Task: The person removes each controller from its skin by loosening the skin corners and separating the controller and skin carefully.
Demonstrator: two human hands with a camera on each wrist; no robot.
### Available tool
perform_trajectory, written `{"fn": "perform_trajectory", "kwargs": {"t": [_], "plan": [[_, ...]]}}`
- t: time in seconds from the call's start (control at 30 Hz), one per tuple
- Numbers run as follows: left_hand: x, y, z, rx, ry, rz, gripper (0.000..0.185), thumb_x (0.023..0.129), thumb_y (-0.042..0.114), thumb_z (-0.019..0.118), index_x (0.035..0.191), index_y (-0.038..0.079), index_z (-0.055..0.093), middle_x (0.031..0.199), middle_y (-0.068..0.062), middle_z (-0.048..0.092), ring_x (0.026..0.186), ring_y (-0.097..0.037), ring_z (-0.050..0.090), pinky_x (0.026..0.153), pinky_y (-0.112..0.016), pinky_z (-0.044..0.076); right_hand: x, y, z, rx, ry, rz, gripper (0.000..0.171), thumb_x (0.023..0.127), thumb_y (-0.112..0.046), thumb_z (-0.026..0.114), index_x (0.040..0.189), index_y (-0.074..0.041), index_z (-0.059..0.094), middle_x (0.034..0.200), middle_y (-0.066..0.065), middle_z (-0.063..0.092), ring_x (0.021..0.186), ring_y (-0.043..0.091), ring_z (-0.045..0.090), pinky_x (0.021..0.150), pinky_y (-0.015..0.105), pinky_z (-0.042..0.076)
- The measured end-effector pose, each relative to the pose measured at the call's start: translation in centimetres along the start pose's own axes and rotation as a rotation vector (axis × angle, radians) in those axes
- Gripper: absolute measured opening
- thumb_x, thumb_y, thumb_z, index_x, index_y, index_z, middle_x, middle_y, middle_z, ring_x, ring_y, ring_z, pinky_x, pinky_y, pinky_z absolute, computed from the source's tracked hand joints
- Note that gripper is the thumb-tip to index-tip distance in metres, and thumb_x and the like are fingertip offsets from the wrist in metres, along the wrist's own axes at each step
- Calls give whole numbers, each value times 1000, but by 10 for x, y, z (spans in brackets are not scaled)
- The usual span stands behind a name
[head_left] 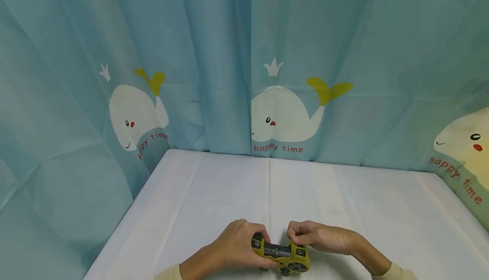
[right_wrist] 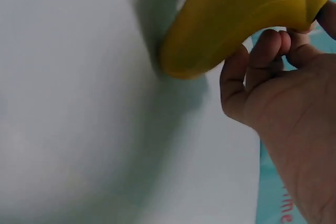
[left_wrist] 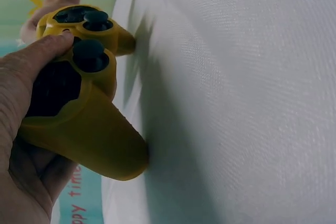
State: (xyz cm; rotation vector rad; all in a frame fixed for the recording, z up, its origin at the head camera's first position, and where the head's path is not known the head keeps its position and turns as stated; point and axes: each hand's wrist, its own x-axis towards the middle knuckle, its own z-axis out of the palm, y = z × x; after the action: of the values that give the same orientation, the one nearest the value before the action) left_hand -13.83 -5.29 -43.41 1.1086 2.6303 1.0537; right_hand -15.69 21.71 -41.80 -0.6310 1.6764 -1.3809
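Both hands hold a yellow game controller (head_left: pixel 280 254) at the near edge of the white table (head_left: pixel 229 186). The left hand (head_left: pixel 238 246) wraps its left grip, thumb by a dark stick (left_wrist: pixel 88 54). The right hand (head_left: pixel 324 237) curls its fingers (right_wrist: pixel 262 56) around the right grip, whose tip touches the tabletop.

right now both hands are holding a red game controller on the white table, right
Not quite: the game controller is yellow with dark buttons, not red, as the head view and the left wrist view show. The rest stands: the left hand and right hand both hold it over the white table.
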Motion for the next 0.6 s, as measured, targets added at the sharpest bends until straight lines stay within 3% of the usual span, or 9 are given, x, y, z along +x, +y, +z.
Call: {"fn": "perform_trajectory", "kwargs": {"t": [0.17, 0.27, 0.43, 0.6], "plan": [[3, -2, -1, -43, 10, -14, 32, 73, 44, 92, 85, 23, 71, 69, 27, 59, 59, 13, 52, 52, -12, 45, -1, -20, -4, -235, 64, 152, 22, 104, -28, 49, 95, -8, 49, 91, 2, 45, 90, 21, 44, 77, 41, 33], [4, -3, -1, -34, 30, -10, 33, 72, 46, 92, 84, 24, 71, 69, 27, 60, 60, 12, 52, 52, -12, 44, -3, -26, -8, -307, 69, 193, 19, 101, -27, 51, 98, -9, 53, 92, 2, 49, 90, 21, 46, 78, 42, 35], [4, -4, -2, -11, 38, -28, 34, 70, 49, 92, 84, 25, 72, 68, 27, 59, 61, 10, 52, 53, -13, 43, -10, -26, -9, -308, 56, 197, 19, 102, -28, 50, 97, -10, 53, 91, 2, 49, 87, 21, 46, 76, 40, 35], [5, -5, -1, -25, 42, -39, 34, 69, 48, 93, 83, 25, 72, 67, 27, 60, 59, 10, 52, 51, -12, 44, -20, -14, -7, -225, 58, 171, 24, 107, -30, 45, 94, -9, 47, 88, 1, 43, 83, 19, 42, 72, 37, 32]]}}
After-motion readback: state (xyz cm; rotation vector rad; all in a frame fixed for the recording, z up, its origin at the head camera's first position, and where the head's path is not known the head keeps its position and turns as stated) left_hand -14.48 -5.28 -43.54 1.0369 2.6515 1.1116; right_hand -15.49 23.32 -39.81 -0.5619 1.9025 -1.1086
